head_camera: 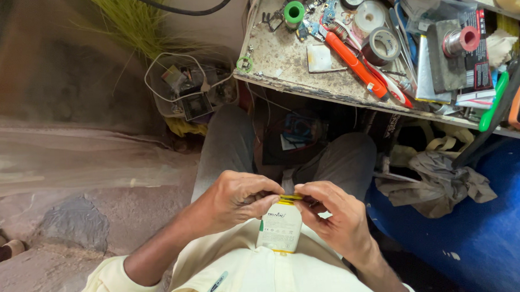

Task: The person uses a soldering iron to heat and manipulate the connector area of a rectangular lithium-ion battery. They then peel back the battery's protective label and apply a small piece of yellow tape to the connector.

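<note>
Battery pack (280, 226), white w/ yellow top edge, sat upright over lap. Left hand (234, 201) & right hand (333, 218) both pinched that edge; grip looked slight, so it could slip & drop to floor.

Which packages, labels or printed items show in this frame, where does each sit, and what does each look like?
White rectangular pack: held over the lap by the left hand and right hand; yellow edge at top, small printed marks.
Red and black printed pack: right side of the workbench, under a solder spool.
No screens or signs visible.
</note>
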Demonstrator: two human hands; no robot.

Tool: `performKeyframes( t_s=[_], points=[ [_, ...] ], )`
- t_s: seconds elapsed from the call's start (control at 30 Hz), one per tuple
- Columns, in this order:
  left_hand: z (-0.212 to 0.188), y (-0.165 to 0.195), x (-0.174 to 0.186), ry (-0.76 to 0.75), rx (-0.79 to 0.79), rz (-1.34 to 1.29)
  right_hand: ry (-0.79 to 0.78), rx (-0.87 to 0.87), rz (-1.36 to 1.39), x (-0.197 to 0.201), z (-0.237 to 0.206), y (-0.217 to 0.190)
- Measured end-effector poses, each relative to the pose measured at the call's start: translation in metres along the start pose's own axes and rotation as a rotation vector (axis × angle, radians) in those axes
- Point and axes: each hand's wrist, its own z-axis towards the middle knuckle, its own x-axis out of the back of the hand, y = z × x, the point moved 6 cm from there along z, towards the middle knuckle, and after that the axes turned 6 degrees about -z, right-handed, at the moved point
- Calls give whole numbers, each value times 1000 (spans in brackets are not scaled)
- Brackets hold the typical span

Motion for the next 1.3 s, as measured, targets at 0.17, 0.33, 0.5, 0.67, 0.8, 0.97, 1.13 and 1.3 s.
performKeyframes(
  t_s=[0.17,0.33,0.5,0.67,0.8,0.97,1.13,1.3],
  points=[
    [-2,-7,0,-7,-5,-45,15,6,54,-3,2,4],
    [-2,-13,-1,-2,3,-59,-21,6,-13,-4,4,5],
    [0,-10,1,-41,-47,-22,-51,10,-32,-4,5,5],
    [1,-1,5,-86,-148,-9,-50,70,-19,-4,4,1],
    [1,-2,4,-134,-128,-40,-53,135,-24,-2,3,-1],
    [8,-15,5,-168,83,-139,-66,140,-2,-2,4,0],
    [18,-27,3,-299,373,-309,-74,141,-23,-3,5,-2],
    [26,-23,1,-432,431,-247,-88,159,-36,-2,5,-6]
  ],
)
